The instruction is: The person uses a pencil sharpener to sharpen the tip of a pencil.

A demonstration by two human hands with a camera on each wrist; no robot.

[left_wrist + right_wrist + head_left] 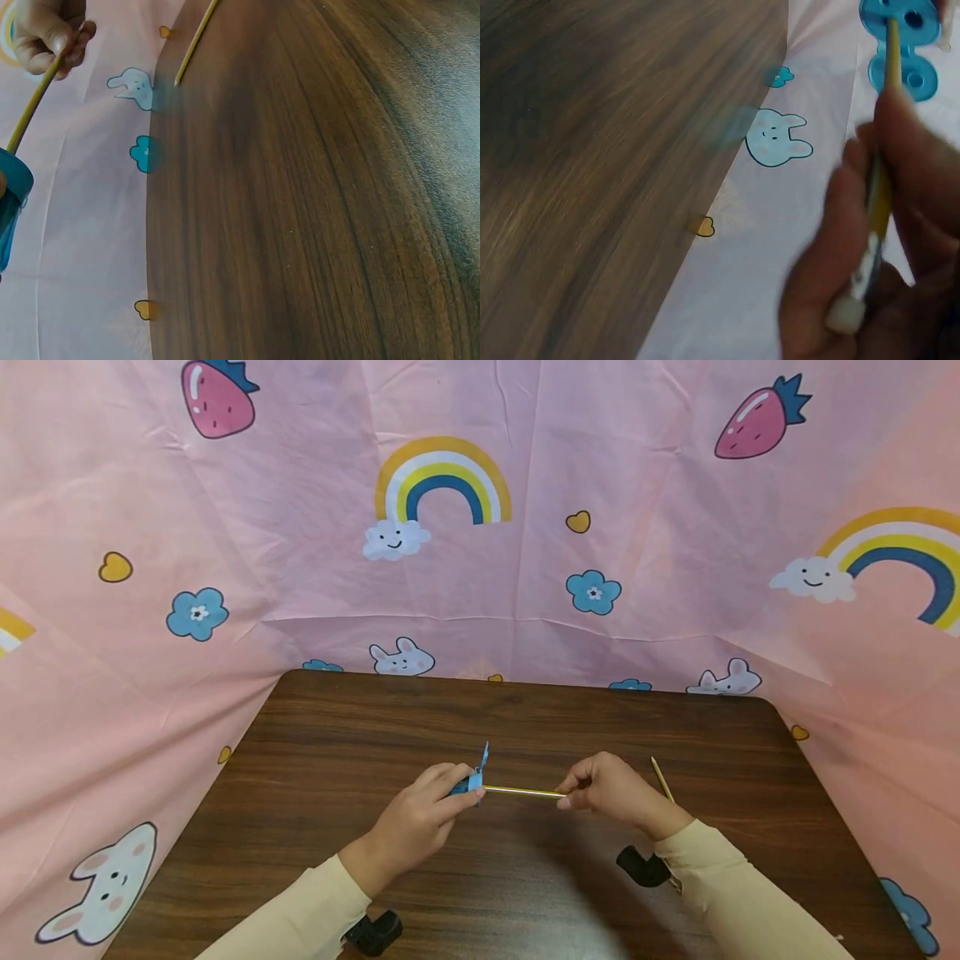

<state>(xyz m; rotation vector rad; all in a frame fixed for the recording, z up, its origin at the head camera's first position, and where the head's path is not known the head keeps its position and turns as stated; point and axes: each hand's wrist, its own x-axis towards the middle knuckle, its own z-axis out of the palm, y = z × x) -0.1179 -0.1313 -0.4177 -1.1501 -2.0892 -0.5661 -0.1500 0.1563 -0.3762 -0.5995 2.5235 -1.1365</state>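
Observation:
My left hand [416, 817] grips a blue two-hole pencil sharpener [476, 783], its hinged lid [484, 755] standing up. From the right, my right hand [617, 789] pinches a yellow pencil [521, 792] near its rear end. The pencil's front end meets one hole of the sharpener [930, 22] in the right wrist view; its point is hidden there. A white eraser end [846, 315] shows behind the right fingers. Both hands are raised above the table. In the left wrist view, the blue sharpener body [19, 178] shows only at the left edge.
A second pencil [662, 777] lies on the dark wooden table [360, 718], partly hidden behind my right wrist. A pink printed cloth [315, 527] hangs around the table's back and sides. Black wrist devices [643, 867] sit below each forearm.

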